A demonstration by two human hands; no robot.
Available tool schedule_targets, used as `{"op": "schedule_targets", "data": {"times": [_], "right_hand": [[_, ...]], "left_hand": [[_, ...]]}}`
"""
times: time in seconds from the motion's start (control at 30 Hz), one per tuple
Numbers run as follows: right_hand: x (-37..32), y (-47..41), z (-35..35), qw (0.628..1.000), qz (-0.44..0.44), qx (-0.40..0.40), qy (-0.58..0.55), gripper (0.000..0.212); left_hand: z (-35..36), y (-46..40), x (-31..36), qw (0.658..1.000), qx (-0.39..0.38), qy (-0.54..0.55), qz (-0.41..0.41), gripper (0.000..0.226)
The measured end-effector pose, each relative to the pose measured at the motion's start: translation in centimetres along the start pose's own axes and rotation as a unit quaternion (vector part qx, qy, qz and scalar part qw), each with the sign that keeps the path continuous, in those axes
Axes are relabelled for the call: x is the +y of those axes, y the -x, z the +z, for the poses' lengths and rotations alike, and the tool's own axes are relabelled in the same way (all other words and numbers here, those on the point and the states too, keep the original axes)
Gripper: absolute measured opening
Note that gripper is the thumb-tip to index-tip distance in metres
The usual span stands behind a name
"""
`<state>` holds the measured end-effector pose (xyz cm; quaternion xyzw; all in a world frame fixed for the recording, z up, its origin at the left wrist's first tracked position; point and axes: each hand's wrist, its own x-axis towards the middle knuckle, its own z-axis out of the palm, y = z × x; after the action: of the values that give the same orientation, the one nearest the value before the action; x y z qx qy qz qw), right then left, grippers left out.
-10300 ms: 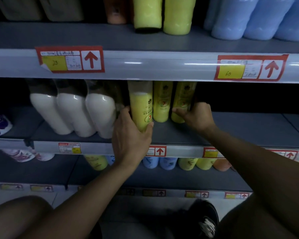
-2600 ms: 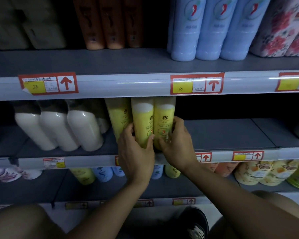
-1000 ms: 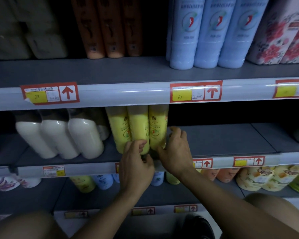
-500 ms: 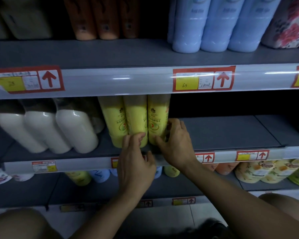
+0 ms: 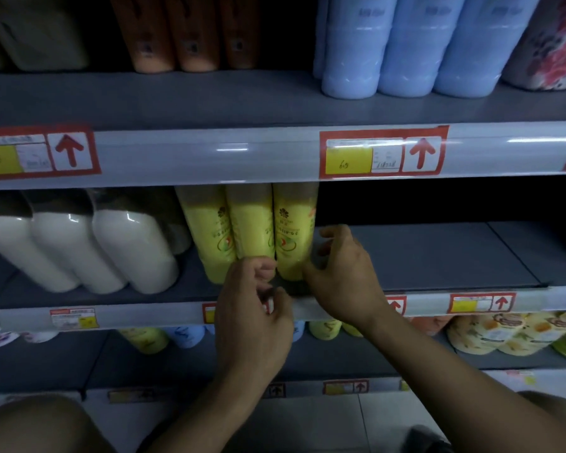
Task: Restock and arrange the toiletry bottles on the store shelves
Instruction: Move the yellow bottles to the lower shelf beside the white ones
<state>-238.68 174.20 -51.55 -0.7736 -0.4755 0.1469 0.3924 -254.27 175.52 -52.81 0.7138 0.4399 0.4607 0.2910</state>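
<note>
Since the shot half a second back, both hands have eased off the yellow bottles (image 5: 249, 230): the left hand (image 5: 252, 318) has dropped from the base of the middle bottle toward the shelf (image 5: 438, 256) edge, and the right hand (image 5: 340, 276) has loosened at the right bottle (image 5: 293, 230). Three yellow bottles stand upright and touching in a row on the middle shelf, just right of the white bottles (image 5: 79, 250), their tops hidden behind the rail (image 5: 209, 155) of the shelf above. Left fingers are curled in loosely and hold nothing; the knuckles sit just in front of the gap between the middle and right bottles, perhaps brushing it. Right fingers are spread and half curved around the lower right side of the right bottle, thumb near its base, but blur keeps me from telling whether they touch it. What matters next is that the bottles lie straight ahead of and slightly above both hands, long axes vertical, with bare shelf to the right of the row. The right hand is nearer that bare stretch and the outer bottle, so any last nudge or a fresh bottle alongside would likely fall to it. By my reading the yellow row is about squared up, with more shelf to fill
</note>
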Motion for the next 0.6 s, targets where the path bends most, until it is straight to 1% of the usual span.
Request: {"op": "schedule_targets", "data": {"times": [0.1, 0.2, 0.27, 0.4, 0.6], "right_hand": [[0.5, -1.2, -0.7, 0.999, -0.032, 0.024, -0.001, 0.047], [1.8, -1.5, -1.3, 0.999, -0.034, 0.04, -0.002, 0.042], [2.8, -1.4, -1.7, 0.999, -0.038, 0.039, -0.002, 0.037], [4.6, -1.2, -2.9, 0.997, -0.07, 0.039, 0.006, 0.027], [6.1, -0.3, -4.9, 0.996, -0.081, 0.023, 0.011, 0.021]], "left_hand": [[0.8, -0.7, 1.2, 1.0, -0.006, 0.003, 0.0, 0.029], [1.7, -1.1, 2.3, 1.0, -0.016, 0.021, -0.015, 0.029], [2.4, -0.9, 2.9, 0.999, -0.024, 0.024, -0.019, 0.031], [3.4, -0.5, 3.8, 0.999, -0.016, 0.026, -0.017, 0.034], [4.2, 0.8, 4.5, 0.999, -0.015, 0.003, -0.03, 0.032]]}}
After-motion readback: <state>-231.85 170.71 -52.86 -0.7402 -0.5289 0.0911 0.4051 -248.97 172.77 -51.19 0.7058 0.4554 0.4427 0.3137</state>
